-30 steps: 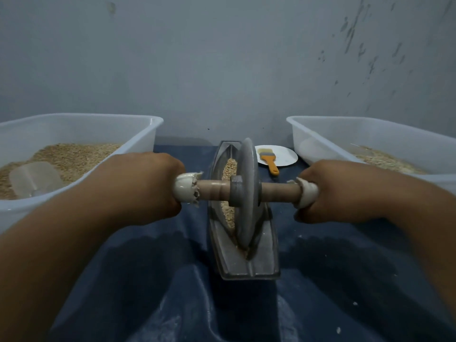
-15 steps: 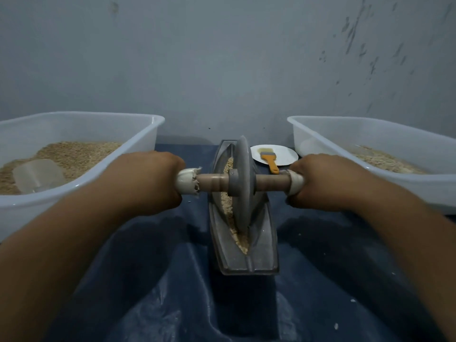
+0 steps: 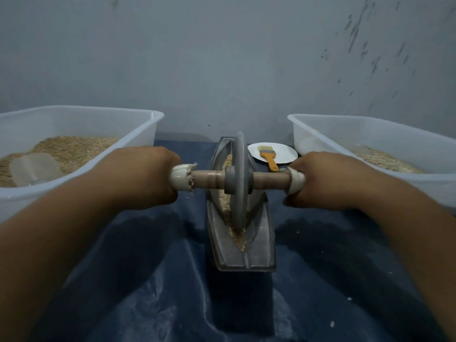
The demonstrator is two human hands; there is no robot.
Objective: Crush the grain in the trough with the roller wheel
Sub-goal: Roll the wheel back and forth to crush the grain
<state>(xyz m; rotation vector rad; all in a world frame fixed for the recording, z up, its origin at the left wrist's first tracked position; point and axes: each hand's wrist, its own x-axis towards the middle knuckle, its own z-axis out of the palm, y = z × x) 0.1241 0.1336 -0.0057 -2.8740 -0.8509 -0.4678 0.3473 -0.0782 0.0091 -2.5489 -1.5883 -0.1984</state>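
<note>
Trough [image 3: 259, 248] sits mid-cloth, crushed grain [image 3: 238, 236] in its groove. Roller wheel [image 3: 238, 183] stands upright in it; left hand [image 3: 145, 176] and right hand [image 3: 328, 180] wrap fists around axle ends. Brush [image 3: 270, 157] on plate [image 3: 283, 151] behind.

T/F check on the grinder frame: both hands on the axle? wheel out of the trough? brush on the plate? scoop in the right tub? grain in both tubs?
1. Left hand and right hand each grip an end of the wooden axle. True.
2. The roller wheel is lifted clear of the trough. False: its rim sits down in the trough's groove, in the grain.
3. The orange-handled brush lies on the white plate. True.
4. The clear scoop is in the right tub. False: it lies in the left tub.
5. Both tubs hold grain. True.
</note>
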